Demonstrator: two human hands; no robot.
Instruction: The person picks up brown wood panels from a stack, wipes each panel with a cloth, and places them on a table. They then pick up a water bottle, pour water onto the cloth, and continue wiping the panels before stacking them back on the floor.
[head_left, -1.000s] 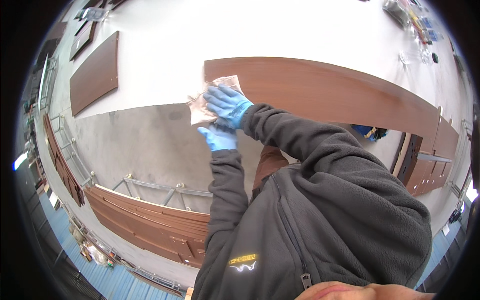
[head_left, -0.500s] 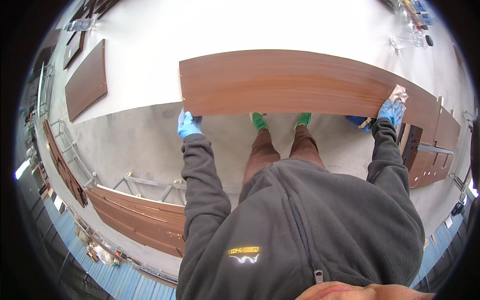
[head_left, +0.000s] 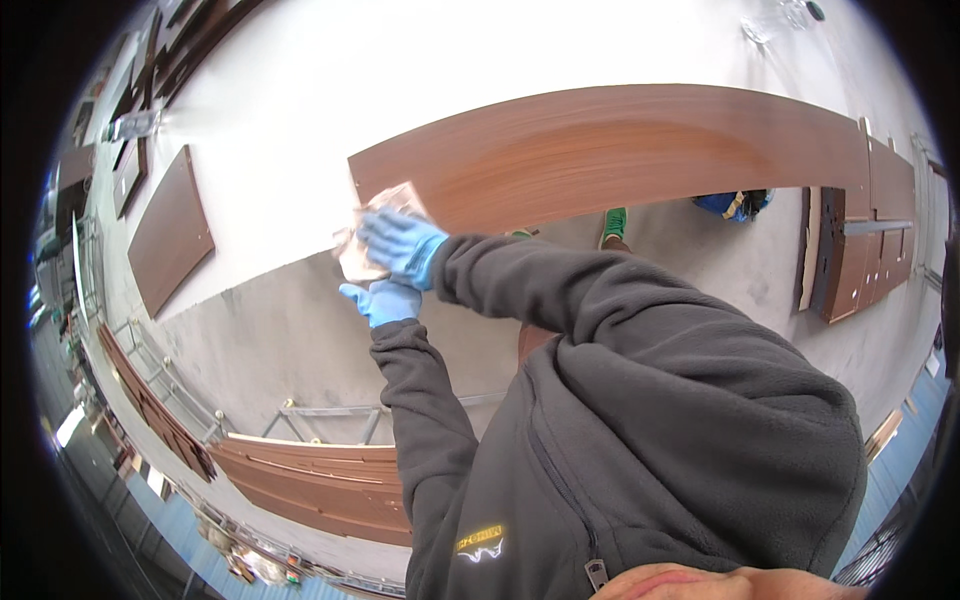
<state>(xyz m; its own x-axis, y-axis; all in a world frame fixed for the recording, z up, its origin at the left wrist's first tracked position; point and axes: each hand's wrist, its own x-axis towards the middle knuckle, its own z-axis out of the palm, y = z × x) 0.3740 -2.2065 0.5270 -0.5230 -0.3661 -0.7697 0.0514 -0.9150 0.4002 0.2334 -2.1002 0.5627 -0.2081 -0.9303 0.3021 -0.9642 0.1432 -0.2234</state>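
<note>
A long brown wood-grain panel [head_left: 620, 150] lies across the white surface, its near edge overhanging. My right hand [head_left: 402, 243], in a blue glove, presses a crumpled pale cloth [head_left: 408, 197] over the panel's left end. Part of the cloth hangs past that end. Just below is my left hand [head_left: 388, 302], also blue-gloved, by the panel's near left corner. Its thumb points out to the left, while its fingers are hidden behind the right hand and cloth. A darker curved sheen shows on the panel's face.
Left of the panel lies a smaller brown board [head_left: 172, 235]. Clear bottles stand at the far left [head_left: 135, 125] and far right [head_left: 775, 22]. Stacked brown panels [head_left: 860, 260] are at the right, more panels [head_left: 320, 480] at the lower left. A blue bag [head_left: 735, 204] sits below the panel.
My right hand has swept the cloth from the panel's right part to its left end, and my right arm now crosses my body. My left hand stays near the left corner, slightly lower.
</note>
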